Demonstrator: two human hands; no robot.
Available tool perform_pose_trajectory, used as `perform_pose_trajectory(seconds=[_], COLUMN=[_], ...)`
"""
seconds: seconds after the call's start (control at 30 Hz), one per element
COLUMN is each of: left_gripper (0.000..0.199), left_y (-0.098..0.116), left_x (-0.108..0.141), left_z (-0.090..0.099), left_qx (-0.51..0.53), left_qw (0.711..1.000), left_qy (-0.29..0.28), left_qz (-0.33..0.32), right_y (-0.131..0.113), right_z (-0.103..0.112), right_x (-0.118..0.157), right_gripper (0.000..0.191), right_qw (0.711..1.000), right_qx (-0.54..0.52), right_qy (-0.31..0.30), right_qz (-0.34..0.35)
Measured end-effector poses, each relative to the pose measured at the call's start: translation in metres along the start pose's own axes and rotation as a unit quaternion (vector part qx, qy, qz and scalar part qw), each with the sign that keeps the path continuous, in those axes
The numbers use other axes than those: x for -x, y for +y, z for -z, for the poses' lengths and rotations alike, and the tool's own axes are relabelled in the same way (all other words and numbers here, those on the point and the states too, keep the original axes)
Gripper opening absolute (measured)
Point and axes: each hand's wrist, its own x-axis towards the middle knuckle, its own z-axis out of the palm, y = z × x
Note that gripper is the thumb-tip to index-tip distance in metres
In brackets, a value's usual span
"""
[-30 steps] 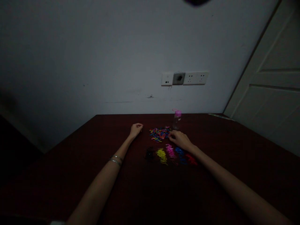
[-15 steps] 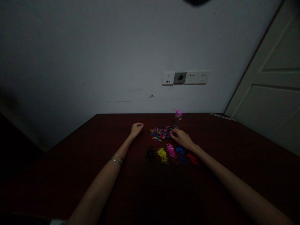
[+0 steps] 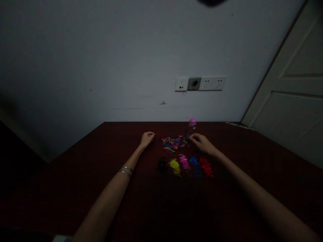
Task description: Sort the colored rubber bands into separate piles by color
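My right hand (image 3: 202,143) pinches a small blue rubber band (image 3: 187,137) between thumb and fingertips, just right of a mixed pile of colourful rubber bands (image 3: 174,143). Left of that pile, my left hand (image 3: 147,138) rests on the table with its fingers curled in; nothing shows in it. Nearer to me lie single-colour heaps in a row: black bands (image 3: 162,165), yellow bands (image 3: 175,167), pink bands (image 3: 184,162), blue bands (image 3: 194,164) and red bands (image 3: 206,167). The picture is dark, and the black heap is hard to make out.
A clear bottle with a pink lid (image 3: 192,126) stands upright behind my right fingertips. The dark red table (image 3: 75,174) meets a pale wall with a socket panel (image 3: 200,83). To the right is a panelled door (image 3: 290,90).
My right hand has moved right, away from the mixed pile, with a blue rubber band now showing at its fingertips. The red heap has come into fuller view. My left hand stays put.
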Motion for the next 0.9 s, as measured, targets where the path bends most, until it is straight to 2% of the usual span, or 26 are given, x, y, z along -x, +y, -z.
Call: perform_pose_trajectory(seconds=[0.1,0.33,0.6,0.7,0.83,0.9], left_gripper=[0.024,0.022,0.021,0.022,0.023,0.023], left_y=[0.004,0.006,0.003,0.004,0.002,0.000], left_x=[0.002,0.004,0.002,0.002,0.001,0.000], left_z=[0.001,0.002,0.001,0.002,0.001,0.001], left_qx=[0.003,0.000,-0.026,-0.028,-0.034,-0.042], left_qw=[1.000,1.000,1.000,0.999,0.999,0.999], left_qy=[-0.002,-0.010,-0.014,-0.018,-0.021,-0.021], left_qz=[0.007,0.002,0.005,0.007,0.006,0.009], right_y=[0.000,0.001,-0.002,-0.004,-0.006,-0.002], right_z=[0.011,0.032,0.036,0.036,0.037,0.035], right_x=[0.001,0.007,0.012,0.014,0.014,0.014], right_gripper=[0.027,0.030,0.025,0.023,0.024,0.026], right_qw=[0.999,0.991,0.962,0.948,0.942,0.952], right_qx=[-0.025,-0.048,-0.015,-0.029,-0.048,-0.052], right_qy=[-0.021,-0.120,-0.272,-0.316,-0.331,-0.300], right_qz=[-0.019,-0.020,0.020,0.011,-0.022,-0.032])
